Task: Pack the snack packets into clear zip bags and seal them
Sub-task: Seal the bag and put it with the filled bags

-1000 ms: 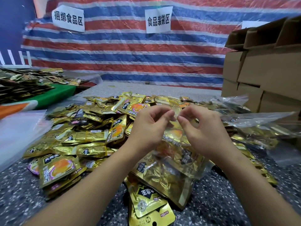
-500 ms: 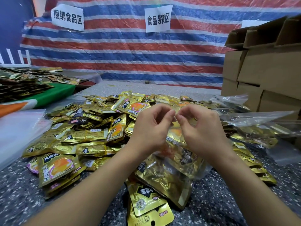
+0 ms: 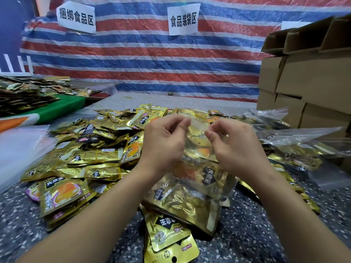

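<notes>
A clear zip bag (image 3: pixel 191 179) stuffed with gold snack packets stands in front of me on the speckled table (image 3: pixel 256 234). My left hand (image 3: pixel 163 143) pinches the bag's top strip on the left. My right hand (image 3: pixel 233 145) pinches the same strip on the right, a short gap from the left. A broad pile of loose gold packets (image 3: pixel 91 149) spreads across the table to the left and behind. Two loose packets (image 3: pixel 167 238) lie just below the bag.
Stacked cardboard boxes (image 3: pixel 307 82) stand at the right. Filled and empty clear bags (image 3: pixel 296 143) lie beside them. A stack of empty clear bags (image 3: pixel 17 147) lies at the left edge. A second packet heap (image 3: pixel 24 93) sits on a green cloth, far left. A striped tarp (image 3: pixel 152 59) hangs behind.
My two hands have drawn apart along the bag's top strip; before, their fingertips met at its middle.
</notes>
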Motion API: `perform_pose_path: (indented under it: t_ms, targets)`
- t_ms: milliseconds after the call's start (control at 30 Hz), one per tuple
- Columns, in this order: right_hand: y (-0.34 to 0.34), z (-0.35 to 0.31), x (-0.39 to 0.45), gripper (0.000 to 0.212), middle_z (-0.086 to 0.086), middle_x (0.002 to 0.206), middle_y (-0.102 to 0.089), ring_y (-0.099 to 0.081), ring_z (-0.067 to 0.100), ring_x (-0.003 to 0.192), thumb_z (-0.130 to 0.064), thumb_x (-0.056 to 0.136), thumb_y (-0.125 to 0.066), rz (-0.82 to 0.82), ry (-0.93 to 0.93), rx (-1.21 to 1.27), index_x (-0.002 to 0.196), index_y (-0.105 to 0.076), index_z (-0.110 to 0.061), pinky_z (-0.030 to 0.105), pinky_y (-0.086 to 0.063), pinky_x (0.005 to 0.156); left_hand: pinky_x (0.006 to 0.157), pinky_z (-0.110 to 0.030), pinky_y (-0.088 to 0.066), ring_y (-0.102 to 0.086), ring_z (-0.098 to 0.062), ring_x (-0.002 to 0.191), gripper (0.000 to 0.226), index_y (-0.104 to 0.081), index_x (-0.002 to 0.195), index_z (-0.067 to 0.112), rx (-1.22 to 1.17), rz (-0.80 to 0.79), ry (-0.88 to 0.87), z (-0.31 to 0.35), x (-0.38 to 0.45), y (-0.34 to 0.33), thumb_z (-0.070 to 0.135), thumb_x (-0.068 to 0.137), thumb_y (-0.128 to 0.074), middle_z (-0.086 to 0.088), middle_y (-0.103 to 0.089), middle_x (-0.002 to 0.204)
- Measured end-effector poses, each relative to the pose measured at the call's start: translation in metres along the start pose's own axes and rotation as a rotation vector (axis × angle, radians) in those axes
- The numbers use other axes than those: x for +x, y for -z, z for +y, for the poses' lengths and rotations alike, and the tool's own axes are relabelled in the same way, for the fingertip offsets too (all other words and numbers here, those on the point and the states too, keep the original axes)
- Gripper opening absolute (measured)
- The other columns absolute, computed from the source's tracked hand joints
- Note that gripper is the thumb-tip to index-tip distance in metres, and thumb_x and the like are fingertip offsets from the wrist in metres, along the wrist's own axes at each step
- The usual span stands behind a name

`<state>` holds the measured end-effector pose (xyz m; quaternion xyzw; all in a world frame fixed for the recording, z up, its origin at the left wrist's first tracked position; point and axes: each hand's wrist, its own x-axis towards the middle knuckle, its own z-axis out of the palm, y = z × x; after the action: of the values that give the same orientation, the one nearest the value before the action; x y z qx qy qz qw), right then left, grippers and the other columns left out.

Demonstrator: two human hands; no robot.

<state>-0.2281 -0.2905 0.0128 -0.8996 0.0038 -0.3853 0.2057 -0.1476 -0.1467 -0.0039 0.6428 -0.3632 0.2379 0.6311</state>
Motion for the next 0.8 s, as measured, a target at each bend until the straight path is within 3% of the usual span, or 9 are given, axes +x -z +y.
perform_pose_path:
  t_ms: [167,333,400,533,600,733,800]
  targets:
    - [0.006,0.013,0.002,0.019,-0.02,0.075,-0.057,-0.057,0.017,0.075,-0.025,0.094,-0.065,0.001,-0.033,-0.049,0.077,-0.058,-0.03,0.044,-0.048,0.081,0.057,-0.032,-0.053,-0.061,-0.011,0.061,0.022,-0.071,0.078,0.028,-0.001,0.122,0.071,-0.005,0.007,0.008,0.017,0.096,-0.063,0.005,-0.067,0.067]
    - [0.01,0.024,0.004,0.017,-0.017,0.077,-0.058,-0.057,0.017,0.076,-0.024,0.094,-0.065,-0.019,-0.069,-0.068,0.078,-0.061,-0.028,0.043,-0.049,0.075,0.067,-0.044,-0.055,-0.064,-0.025,0.071,0.018,-0.071,0.081,0.021,0.022,0.171,0.099,-0.01,0.014,0.016,0.018,0.096,-0.062,-0.001,-0.068,0.071]
    - [0.011,0.025,0.005,0.015,-0.017,0.08,-0.058,-0.057,0.015,0.079,-0.02,0.095,-0.064,-0.047,-0.058,-0.076,0.082,-0.061,-0.025,0.036,-0.047,0.071,0.064,-0.043,-0.053,-0.063,-0.026,0.069,0.019,-0.071,0.08,0.019,0.033,0.185,0.098,-0.011,0.016,0.019,0.019,0.097,-0.061,-0.003,-0.068,0.071]
    - [0.014,0.027,0.003,0.017,-0.023,0.084,-0.053,-0.051,-0.004,0.081,-0.007,0.095,-0.06,-0.12,-0.034,-0.086,0.089,-0.063,-0.023,0.01,-0.036,0.068,0.059,-0.04,-0.049,-0.058,-0.021,0.06,0.021,-0.07,0.079,0.016,0.039,0.228,0.118,-0.017,0.02,0.026,0.019,0.098,-0.06,-0.004,-0.066,0.07]
    - [0.015,0.029,0.002,0.015,-0.022,0.085,-0.053,-0.05,-0.006,0.081,-0.004,0.095,-0.06,-0.125,-0.035,-0.101,0.093,-0.067,-0.017,0.008,-0.036,0.068,0.06,-0.039,-0.05,-0.059,-0.017,0.061,0.021,-0.07,0.081,0.015,0.036,0.227,0.125,-0.017,0.02,0.026,0.019,0.098,-0.059,-0.003,-0.066,0.07]
    - [0.017,0.029,0.002,0.013,-0.018,0.082,-0.053,-0.05,0.001,0.077,-0.002,0.094,-0.061,-0.097,-0.04,-0.109,0.092,-0.068,-0.012,0.009,-0.036,0.069,0.062,-0.04,-0.051,-0.061,-0.027,0.066,0.021,-0.071,0.084,0.011,0.002,0.184,0.121,-0.019,0.02,0.025,0.018,0.099,-0.058,-0.008,-0.067,0.074]
    - [0.018,0.029,0.001,0.017,-0.019,0.082,-0.053,-0.052,-0.001,0.078,-0.001,0.093,-0.061,-0.102,-0.035,-0.098,0.09,-0.065,-0.016,0.009,-0.036,0.068,0.061,-0.037,-0.051,-0.06,-0.02,0.065,0.021,-0.069,0.084,0.014,-0.04,0.146,0.142,-0.019,0.019,0.024,0.02,0.1,-0.056,-0.009,-0.067,0.077]
